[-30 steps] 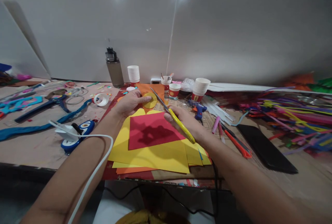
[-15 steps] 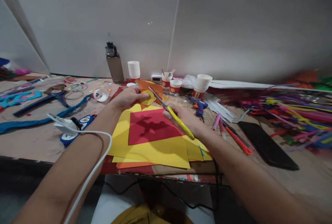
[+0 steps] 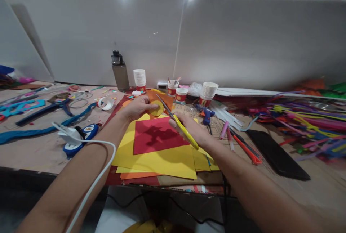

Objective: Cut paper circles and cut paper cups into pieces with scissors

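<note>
My left hand (image 3: 140, 108) pinches a round yellow paper disc (image 3: 157, 108) between thumb and fingers. In my right hand (image 3: 186, 126) is a pair of scissors with yellow handles (image 3: 185, 131), the blades pointing up and left beside the disc's right edge. Whether the blades touch the disc I cannot tell. Behind the disc lies orange paper (image 3: 165, 99). Below both hands a red sheet (image 3: 159, 137) rests on larger yellow sheets (image 3: 156, 165), with the shadow of my hands falling on it.
At the back stand a bottle (image 3: 120, 76), stacked paper cups (image 3: 140, 77) and more cups (image 3: 208, 90). To the right lie a blue glue gun (image 3: 208, 114), an orange cutter (image 3: 247, 149), a black phone (image 3: 277, 155) and pipe cleaners (image 3: 313, 123). A white charger (image 3: 69, 135) sits by my left forearm.
The camera has tilted up, so the scene sits lower in the picture. The scissors and disc stay in my hands, with the blades still beside the disc's right edge.
</note>
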`<act>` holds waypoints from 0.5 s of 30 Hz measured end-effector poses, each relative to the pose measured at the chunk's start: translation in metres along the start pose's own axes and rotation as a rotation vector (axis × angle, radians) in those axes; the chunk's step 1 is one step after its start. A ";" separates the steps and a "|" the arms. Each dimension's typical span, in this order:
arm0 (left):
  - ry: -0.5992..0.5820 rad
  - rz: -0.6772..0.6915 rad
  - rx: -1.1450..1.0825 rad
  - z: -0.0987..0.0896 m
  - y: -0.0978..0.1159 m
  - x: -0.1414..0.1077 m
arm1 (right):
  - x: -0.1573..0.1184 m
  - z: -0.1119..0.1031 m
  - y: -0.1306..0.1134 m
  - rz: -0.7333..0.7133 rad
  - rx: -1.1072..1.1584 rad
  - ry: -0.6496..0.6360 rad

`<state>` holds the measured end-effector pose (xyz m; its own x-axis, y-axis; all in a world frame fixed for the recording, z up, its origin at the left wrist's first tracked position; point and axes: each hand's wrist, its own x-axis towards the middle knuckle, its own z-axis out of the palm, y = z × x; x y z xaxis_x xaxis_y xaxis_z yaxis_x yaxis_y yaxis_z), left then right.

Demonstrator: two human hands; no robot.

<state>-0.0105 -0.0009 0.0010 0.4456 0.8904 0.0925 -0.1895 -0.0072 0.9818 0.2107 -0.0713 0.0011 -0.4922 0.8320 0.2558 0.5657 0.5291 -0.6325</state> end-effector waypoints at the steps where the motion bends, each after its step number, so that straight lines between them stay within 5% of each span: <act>1: 0.000 0.002 -0.006 0.000 0.000 0.000 | 0.000 0.000 0.001 0.009 -0.004 -0.001; 10: 0.202 0.046 -0.156 -0.014 -0.002 0.007 | 0.003 -0.004 0.011 0.049 -0.027 0.001; 15: 0.395 0.071 -0.189 -0.012 -0.002 0.009 | 0.004 -0.002 0.013 0.108 0.057 0.180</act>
<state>-0.0163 0.0126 -0.0018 0.0643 0.9966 0.0520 -0.3804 -0.0237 0.9245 0.2180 -0.0610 -0.0049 -0.3015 0.9025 0.3075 0.5676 0.4290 -0.7027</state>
